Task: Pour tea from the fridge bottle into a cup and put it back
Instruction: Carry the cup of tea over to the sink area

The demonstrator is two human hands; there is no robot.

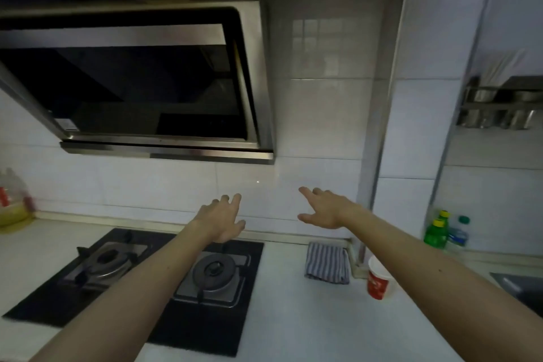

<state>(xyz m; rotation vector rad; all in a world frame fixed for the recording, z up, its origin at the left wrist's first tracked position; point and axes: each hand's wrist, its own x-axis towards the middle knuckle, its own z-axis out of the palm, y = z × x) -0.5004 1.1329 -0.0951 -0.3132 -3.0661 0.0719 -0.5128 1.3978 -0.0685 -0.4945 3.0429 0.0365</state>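
White glazed wall tiles (323,114) and a pale countertop (293,332) are seen ahead, with a steel and black-glass range hood (132,82) mounted above and to the left of the fingers. Both arms are stretched forward over the counter. The left hand (221,219) is held over the back edge of the black glass two-burner gas hob (205,329), its fingers (236,200) spread and lightly bent, and nothing is held in it. The right hand (323,209) is likewise spread wide towards the wall, and nothing is grasped.

The red-and-white paper cup (379,281) is stood on the counter below and to the right of the right fingertips, near a grey-and-white striped folded cloth (327,263). Neither the fridge nor the tea bottle is in view. Green plastic bottles with yellow caps (436,233) are stood well to the right of the right fingers, but they are not taken to be the tea.

The task is judged to be at its very start, with the bottle yet to be fetched. The fridge should be found first. The bottle is best gripped round its body by one hand while the cap is loosened by the other. The light cup is likely to tip, so it should be steadied and filled slowly, away from the hob.
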